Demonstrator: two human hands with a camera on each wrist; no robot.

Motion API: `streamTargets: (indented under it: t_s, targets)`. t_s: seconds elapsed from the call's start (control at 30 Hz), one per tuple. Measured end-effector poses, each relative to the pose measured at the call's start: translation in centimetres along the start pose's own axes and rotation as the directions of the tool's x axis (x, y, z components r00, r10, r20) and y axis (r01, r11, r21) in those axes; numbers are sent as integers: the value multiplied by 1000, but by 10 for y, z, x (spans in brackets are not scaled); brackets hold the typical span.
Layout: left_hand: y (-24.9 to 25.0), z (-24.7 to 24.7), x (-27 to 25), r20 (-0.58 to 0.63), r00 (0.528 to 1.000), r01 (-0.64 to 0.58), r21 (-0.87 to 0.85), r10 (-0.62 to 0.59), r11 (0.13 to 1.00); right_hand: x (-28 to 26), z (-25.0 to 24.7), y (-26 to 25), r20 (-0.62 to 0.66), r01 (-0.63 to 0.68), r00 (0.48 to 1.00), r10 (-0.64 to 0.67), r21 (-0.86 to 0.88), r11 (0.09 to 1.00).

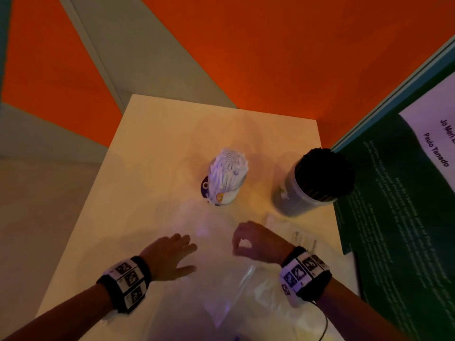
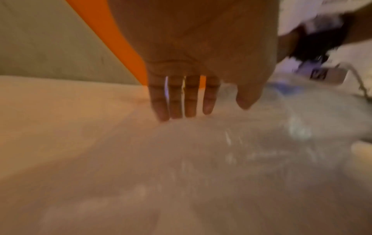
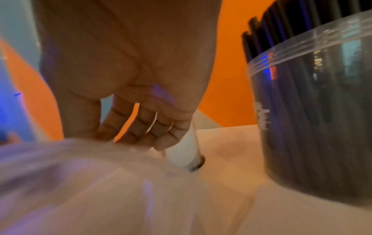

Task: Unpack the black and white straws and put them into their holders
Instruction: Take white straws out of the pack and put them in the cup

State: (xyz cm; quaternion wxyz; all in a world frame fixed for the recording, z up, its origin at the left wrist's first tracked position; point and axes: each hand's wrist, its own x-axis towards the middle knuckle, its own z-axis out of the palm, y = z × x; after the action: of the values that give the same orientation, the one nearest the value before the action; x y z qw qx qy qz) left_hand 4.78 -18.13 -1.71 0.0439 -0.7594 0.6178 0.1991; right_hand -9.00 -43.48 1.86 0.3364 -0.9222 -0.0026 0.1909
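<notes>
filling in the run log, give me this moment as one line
white straws: in cup | black straws: in clear jar | left hand: flat on plastic bag | right hand: pinching bag

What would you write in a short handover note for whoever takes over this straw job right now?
Left hand: open, flat on the clear plastic bag.
Right hand: fingers curled at the bag's edge; its grip is unclear.
White straws stand in their cup; black straws fill the clear jar.
Done: both colours appear housed.
Left: likely only clearing the bag and a small wrapper.
</notes>
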Motion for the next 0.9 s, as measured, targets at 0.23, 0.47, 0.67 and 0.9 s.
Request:
streamTargets:
  t_s: [0.23,0.47,0.67,0.9]
  targets:
    - [-36,56,-29,146,973,173,65,-181,983,-5,100,-24,338,134,940,38,-470,873]
    - [-22,36,-39,-100,974,217,140,-204,966,19,150,-59,-29,116,987,-155,-528,841]
    - [29,58,-69,43,998,61,-154,-56,986,48,156,-81,-110,-24,994,-2,-230,973]
    - [1,82,-83,121,935,353,-390,-333,850,37,170,-82,-199,125,969,-149,-129,984]
